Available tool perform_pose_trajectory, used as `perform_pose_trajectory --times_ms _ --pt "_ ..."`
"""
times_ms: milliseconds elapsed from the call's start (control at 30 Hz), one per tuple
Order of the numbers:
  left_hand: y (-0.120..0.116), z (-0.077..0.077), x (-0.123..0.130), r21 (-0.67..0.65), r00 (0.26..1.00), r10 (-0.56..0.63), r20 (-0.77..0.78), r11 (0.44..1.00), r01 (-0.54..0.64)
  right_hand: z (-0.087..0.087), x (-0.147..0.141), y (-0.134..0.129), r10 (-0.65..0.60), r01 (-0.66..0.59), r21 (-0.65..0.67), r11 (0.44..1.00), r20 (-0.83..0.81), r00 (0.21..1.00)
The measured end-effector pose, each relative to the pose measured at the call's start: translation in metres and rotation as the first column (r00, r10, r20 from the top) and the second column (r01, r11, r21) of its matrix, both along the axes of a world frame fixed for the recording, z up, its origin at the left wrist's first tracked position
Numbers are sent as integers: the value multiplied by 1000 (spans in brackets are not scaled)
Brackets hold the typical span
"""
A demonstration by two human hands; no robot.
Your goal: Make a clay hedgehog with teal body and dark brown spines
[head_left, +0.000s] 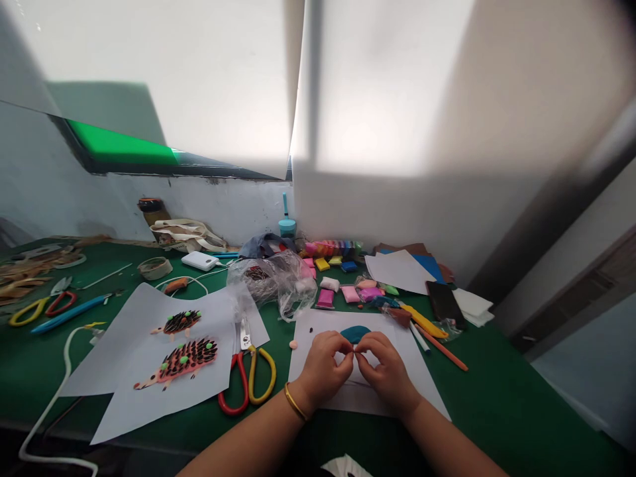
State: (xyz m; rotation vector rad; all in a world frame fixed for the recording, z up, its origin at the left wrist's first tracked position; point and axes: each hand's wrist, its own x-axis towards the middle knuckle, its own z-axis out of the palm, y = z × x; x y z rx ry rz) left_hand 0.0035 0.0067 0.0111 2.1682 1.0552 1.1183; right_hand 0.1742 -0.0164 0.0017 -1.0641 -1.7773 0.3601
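My left hand (328, 363) and my right hand (382, 368) meet fingertip to fingertip over a white sheet of paper (308, 368). Both are closed in a pinch on something tiny and dark that I cannot make out. Just beyond the fingers, a flat teal-blue shape (354, 333), apparently modelling clay, lies on the sheet and is partly covered by my hands. A small black bit (311, 330) sits on the paper left of my hands, and a pale pink lump (293, 344) is at its left edge.
Left lie red-and-yellow-handled scissors (247, 381) and paper with two clay hedgehogs (186, 361). Behind are a crumpled plastic bag (263, 278) and several clay packets (325, 298). Right are an orange stick (442, 348), a dark phone (446, 305) and white papers (400, 270). A white cable (67, 384) hangs at left.
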Motion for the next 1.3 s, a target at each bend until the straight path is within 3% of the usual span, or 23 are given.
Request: perform_pose_trajectory --times_ms 167,467,633,833,933,1067,1300 --pt "-1 4 -3 -31 1000 -26 -2 999 26 2 0 -1 12 -13 -7 1000 -14 1000" --pt "4 -6 -1 -40 999 -22 27 999 23 -1 1 1 27 -28 -15 1000 -21 999" --pt "4 -1 -2 -21 1000 -18 -10 1000 17 1 2 0 24 -24 -34 999 -10 1000" --pt "-8 4 -7 23 962 -13 -271 1000 20 0 23 -4 0 35 -241 970 145 989" --pt "-22 2 -10 48 884 -89 -458 991 125 -7 38 -7 -8 88 -301 950 259 966" --pt "-36 2 -11 63 820 -91 -565 986 154 -18 51 -10 -62 164 -223 961 403 913" --pt "-38 4 -9 64 801 -88 -592 986 155 -19 57 -24 -135 164 2 987 577 805"
